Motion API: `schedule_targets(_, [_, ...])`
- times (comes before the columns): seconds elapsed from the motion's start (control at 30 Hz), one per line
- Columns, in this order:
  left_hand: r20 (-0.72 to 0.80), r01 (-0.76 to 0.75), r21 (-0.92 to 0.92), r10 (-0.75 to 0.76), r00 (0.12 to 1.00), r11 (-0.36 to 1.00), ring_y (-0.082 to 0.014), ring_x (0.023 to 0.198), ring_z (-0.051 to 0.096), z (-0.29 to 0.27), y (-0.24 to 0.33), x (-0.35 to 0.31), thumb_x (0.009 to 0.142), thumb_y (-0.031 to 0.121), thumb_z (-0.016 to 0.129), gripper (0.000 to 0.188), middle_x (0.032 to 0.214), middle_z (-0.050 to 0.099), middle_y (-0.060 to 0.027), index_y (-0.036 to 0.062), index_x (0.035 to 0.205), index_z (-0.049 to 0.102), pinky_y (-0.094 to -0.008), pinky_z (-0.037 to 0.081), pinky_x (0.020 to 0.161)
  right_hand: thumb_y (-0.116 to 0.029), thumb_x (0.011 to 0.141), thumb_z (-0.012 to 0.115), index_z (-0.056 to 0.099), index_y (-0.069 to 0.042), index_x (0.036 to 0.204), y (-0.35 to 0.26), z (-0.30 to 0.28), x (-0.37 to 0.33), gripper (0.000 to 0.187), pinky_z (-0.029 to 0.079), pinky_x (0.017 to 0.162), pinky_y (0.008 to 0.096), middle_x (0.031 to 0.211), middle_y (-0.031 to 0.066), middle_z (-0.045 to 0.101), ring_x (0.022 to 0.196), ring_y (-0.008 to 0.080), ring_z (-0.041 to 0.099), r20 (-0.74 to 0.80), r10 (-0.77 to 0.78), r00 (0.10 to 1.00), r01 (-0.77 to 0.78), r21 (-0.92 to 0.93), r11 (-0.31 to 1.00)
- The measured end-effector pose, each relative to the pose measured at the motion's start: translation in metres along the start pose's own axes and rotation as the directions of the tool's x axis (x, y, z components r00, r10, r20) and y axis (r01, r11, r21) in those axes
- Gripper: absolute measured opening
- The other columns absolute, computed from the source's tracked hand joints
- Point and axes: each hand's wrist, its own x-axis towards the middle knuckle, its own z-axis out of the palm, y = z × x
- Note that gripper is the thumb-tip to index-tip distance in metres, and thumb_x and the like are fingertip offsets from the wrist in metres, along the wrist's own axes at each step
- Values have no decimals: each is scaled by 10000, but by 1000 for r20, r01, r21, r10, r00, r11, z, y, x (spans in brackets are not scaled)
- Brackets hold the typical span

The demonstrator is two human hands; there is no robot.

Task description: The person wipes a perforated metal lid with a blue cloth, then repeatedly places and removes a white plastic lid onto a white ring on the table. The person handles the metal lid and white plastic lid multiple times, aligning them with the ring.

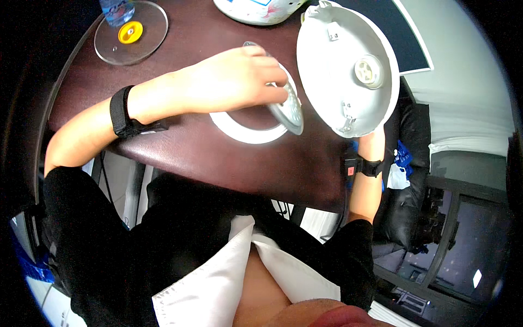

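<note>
My left hand [234,76] reaches in from the left and is closed on a grey metal disc with small holes [292,113], which looks like an inner lid. The disc is tilted, and its far edge shows past my fingers. Beneath it a white ring [248,135] lies on the dark red table [180,147]. At the right, a white oval lid [321,65] is raised with its hollow inside facing me. It has clips and a round fitting [369,71]. My right hand [372,139] supports this lid from behind; its fingers are hidden.
A clear round glass plate [152,41] at the far left carries a yellow cap [131,32] and a clear bottle [117,12]. At the far middle stands a white floral-patterned vessel [259,15]. A black sofa [400,218] with blue and white items is right of the table.
</note>
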Motion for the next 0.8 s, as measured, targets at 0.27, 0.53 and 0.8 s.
schedule_targets(0.27, [-178,77,-290,-133,975,954,-322,909,636,-27,-23,82,907,192,638,232,994,639,-144,28,1065,594,-386,504,809,-274,1001,504,395,-11,1355,8,18,7,454,478,966,322,1301,133,514,1161,198,531,91,-99,991,86,135,987])
schedule_targets(0.53, [-303,120,-265,-201,932,957,-282,964,643,0,-34,112,884,203,664,283,1054,648,-121,30,1105,625,-368,509,849,-313,1018,465,272,-51,1472,17,46,26,559,469,1033,361,1433,167,422,1290,246,474,185,-201,962,147,270,952])
schedule_targets(0.8, [-201,202,-194,-240,950,960,-274,1029,596,-11,-21,121,842,57,690,268,1092,576,-134,13,1085,588,-343,521,847,-239,1036,385,251,-51,1487,36,42,35,506,470,1037,362,1442,161,418,1276,241,490,310,-372,875,144,567,811])
